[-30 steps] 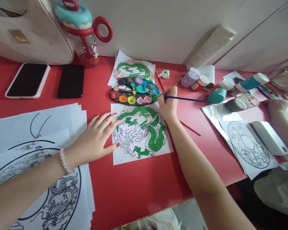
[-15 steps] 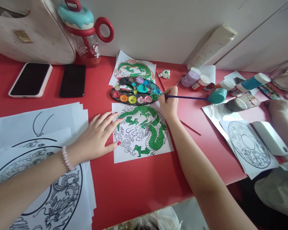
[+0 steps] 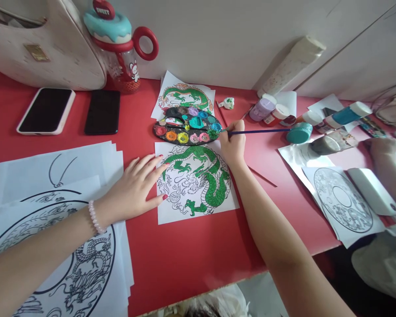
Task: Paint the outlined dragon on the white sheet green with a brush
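My right hand (image 3: 233, 143) pinches the brush (image 3: 260, 131), its handle running right and its tip at the right end of the palette (image 3: 200, 130), just beyond the drawing (image 3: 198, 180) (my left hand (image 3: 135, 189), farther off, lies spread at the drawing's left edge).

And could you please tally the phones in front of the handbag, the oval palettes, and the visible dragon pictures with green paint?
Phones: 2
Oval palettes: 1
Green-painted dragon pictures: 2
Total: 5
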Demonstrator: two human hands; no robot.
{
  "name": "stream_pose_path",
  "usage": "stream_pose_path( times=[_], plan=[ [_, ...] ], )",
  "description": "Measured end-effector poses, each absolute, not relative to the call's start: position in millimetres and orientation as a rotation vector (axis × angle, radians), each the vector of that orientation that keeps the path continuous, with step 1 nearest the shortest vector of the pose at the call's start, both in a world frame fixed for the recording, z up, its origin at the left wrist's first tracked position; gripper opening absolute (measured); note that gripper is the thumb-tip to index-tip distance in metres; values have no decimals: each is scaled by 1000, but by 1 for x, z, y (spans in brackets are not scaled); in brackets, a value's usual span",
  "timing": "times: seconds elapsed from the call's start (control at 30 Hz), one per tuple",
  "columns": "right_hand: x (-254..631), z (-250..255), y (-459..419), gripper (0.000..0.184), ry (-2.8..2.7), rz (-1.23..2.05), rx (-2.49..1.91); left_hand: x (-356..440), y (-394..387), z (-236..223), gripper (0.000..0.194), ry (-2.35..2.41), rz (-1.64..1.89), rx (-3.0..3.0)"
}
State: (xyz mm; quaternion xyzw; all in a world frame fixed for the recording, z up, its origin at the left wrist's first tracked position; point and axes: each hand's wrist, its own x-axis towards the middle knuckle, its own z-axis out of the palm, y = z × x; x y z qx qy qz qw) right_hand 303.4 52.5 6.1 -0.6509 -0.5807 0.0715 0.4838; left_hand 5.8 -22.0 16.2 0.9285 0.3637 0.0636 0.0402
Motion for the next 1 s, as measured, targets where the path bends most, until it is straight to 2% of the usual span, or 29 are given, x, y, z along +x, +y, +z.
stream_pose_path(
  times=[0.6, 1.0],
  plan=[
    [299, 8, 46, 22, -1323, 161, -1440, 6, -23, 18, 66, 1120, 191, 2843],
    [264, 15, -77, 21, -1483, 565, -1364, 4, -24, 16, 69, 1105, 228, 2806]
  ],
)
